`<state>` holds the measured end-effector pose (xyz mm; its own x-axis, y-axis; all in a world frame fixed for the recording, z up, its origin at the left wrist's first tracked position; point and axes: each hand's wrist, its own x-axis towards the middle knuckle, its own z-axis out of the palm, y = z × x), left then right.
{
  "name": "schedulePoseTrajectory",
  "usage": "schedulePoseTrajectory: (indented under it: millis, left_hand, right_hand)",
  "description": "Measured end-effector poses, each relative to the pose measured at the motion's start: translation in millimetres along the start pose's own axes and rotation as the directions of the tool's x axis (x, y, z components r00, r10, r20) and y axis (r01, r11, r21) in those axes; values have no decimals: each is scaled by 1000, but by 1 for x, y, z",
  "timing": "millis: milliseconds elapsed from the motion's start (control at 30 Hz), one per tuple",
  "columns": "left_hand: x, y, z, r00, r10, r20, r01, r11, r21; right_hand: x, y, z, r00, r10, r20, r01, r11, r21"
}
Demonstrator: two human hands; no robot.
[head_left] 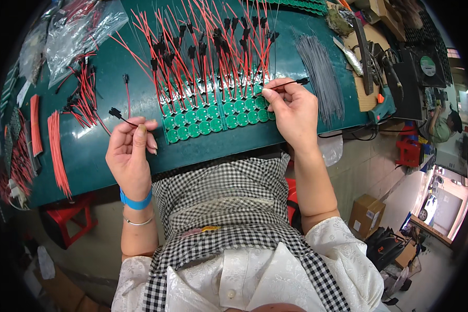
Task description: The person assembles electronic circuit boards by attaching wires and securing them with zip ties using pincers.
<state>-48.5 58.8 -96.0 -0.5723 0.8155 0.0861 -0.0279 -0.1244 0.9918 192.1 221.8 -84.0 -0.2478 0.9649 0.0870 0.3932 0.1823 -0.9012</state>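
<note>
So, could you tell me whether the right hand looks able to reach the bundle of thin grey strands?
Probably yes: the bundle lies close beside the right hand, with no obstacle visible between, though its fingers hold a thin black-plugged lead.

left fingers pinched, right fingers pinched

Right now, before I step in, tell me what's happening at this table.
A person is handling wires by hand at the green table. The left hand pinches a lead with a black plug; the right hand holds a second lead at the right end of the green boards. Many red and black wires stand up from the boards, but the nearest row shows none. Loose leads lie to the left.
</note>
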Motion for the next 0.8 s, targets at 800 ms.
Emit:
schedulePoseTrajectory:
  millis: [800]
  left_hand:
    - [-5,0,3,999,10,30,-12,997,74]
  right_hand:
    - [2,-11,11,945,-327,-21,302,892,-336]
